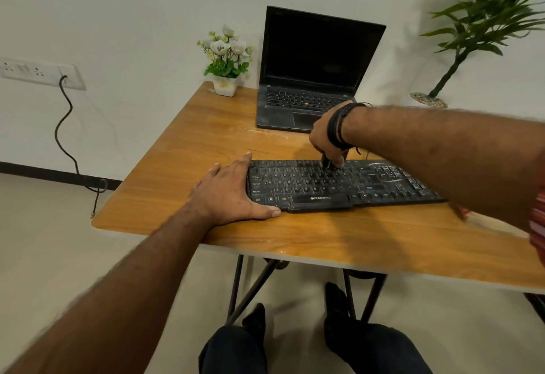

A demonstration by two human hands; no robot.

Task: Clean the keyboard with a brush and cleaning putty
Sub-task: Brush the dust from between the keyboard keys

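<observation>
The keyboard [339, 186] was steadied at its nine-o'clock end by the flat, open left hand [228, 193]. A brush [326, 162] was gripped in the right hand [327, 140]; keycaps could be dislodged by hard strokes.

Brush [326, 163] mostly hidden (by fingers).

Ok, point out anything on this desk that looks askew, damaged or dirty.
The black external keyboard lies askew, its right end angled away from the wooden table's front edge. Pale smears show on its right key block. The open black laptop's palm rest looks dusty. Nothing appears spilled or broken.
</observation>
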